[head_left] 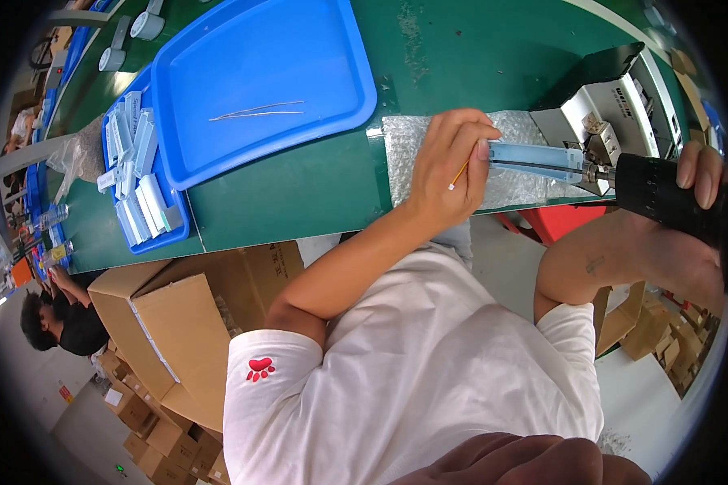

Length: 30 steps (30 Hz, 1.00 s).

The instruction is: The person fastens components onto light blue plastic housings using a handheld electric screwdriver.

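Note:
My left hand point(453, 162) grips one end of a light-blue plastic housing point(534, 162), long and narrow, at the table's front edge. A thin yellow wire with a small white connector point(451, 187) sticks out by its fingers. My right hand point(700, 176) is closed round a black electric screwdriver point(651, 182), lying nearly level at the far right. Its metal shaft runs left along the housing; the exact spot where the tip touches is hard to make out. Beneath the housing lies a sheet of bubble wrap point(404, 149).
Left on the green table point(283, 182), a large blue tray point(259, 48) holds two thin wires point(259, 111). Another blue tray point(174, 238) carries several light-blue housings point(141, 145). An open box point(570, 109) with metal parts stands right. Cardboard boxes point(186, 323) and a co-worker point(65, 315) are at left.

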### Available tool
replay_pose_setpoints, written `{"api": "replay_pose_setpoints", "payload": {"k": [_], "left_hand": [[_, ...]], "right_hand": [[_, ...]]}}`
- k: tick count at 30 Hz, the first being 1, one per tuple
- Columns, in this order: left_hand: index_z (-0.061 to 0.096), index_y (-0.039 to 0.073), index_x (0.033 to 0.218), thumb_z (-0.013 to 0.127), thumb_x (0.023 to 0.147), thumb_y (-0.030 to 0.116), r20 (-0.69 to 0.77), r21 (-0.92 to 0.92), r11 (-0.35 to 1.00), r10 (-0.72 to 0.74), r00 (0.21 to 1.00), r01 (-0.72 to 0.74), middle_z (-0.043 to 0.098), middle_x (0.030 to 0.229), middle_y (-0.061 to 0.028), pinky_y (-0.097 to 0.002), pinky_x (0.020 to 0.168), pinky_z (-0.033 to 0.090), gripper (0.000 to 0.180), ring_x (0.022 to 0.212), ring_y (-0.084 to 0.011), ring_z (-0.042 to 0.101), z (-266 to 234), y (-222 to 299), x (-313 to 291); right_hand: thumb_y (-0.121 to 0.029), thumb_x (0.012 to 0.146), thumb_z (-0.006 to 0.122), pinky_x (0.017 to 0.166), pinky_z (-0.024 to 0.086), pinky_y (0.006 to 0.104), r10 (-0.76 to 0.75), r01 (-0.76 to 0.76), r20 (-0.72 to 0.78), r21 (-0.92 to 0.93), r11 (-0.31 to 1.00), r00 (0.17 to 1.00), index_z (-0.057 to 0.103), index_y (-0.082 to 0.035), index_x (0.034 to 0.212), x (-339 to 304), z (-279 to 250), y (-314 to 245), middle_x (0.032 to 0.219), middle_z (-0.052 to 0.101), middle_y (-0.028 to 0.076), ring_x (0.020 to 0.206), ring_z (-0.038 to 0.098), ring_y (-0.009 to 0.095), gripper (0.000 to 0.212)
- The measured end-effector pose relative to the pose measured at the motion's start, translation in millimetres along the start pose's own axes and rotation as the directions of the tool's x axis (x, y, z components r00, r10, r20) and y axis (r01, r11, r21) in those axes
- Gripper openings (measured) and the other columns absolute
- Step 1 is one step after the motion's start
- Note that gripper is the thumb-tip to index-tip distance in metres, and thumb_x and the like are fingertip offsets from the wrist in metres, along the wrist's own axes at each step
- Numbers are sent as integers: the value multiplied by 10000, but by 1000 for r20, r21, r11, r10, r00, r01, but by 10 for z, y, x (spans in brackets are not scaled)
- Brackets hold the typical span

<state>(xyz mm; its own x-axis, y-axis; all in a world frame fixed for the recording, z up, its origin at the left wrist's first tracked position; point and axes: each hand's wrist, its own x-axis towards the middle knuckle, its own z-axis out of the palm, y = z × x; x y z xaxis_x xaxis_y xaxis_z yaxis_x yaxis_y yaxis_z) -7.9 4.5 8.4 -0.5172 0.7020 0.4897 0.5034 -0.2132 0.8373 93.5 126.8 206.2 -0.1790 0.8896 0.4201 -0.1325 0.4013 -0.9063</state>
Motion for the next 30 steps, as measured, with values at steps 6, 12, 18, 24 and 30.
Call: {"api": "replay_pose_setpoints", "payload": {"k": [6,12,18,24,30], "left_hand": [[650,18,1016,540,942,-28,-32,-1,1000,27,999,-27,623,1075,-146,-413,782,480,140,898,-332,580,17,-1,21],[650,13,1063,450,1019,30,10,-6,1000,-16,1000,16,636,1118,-157,-391,842,480,205,952,-319,594,-6,11,-1],[648,17,1017,535,947,-28,-29,-12,1000,17,999,-17,619,1073,-145,-417,752,481,140,865,-328,578,7,-2,12],[635,-4,1073,454,1021,17,27,-12,1000,-11,1000,11,630,1098,-176,-382,805,494,189,926,-326,606,-5,2,-2],[625,-15,1074,443,1031,21,20,-6,1000,20,1000,-20,622,1102,-184,-388,816,499,191,935,-327,610,11,21,1]], "right_hand": [[-798,958,329,573,566,462,-270,-150,391,767,624,880,455,88,1207,12,-107,245,1093,623,253,757,673,385,928],[-801,959,302,582,571,469,-368,-196,424,832,519,827,446,97,1223,26,-116,266,1101,621,256,771,676,390,947],[-795,956,314,554,573,453,-336,-163,367,847,505,868,444,96,1186,-12,-61,266,1065,615,251,737,671,377,929],[-700,984,455,532,553,432,-337,-35,174,923,382,925,428,55,1113,-176,58,371,950,577,209,711,647,328,766],[-603,1040,465,510,529,380,-436,70,178,866,495,882,423,61,1107,-188,-115,380,877,567,176,692,631,268,669]]}}
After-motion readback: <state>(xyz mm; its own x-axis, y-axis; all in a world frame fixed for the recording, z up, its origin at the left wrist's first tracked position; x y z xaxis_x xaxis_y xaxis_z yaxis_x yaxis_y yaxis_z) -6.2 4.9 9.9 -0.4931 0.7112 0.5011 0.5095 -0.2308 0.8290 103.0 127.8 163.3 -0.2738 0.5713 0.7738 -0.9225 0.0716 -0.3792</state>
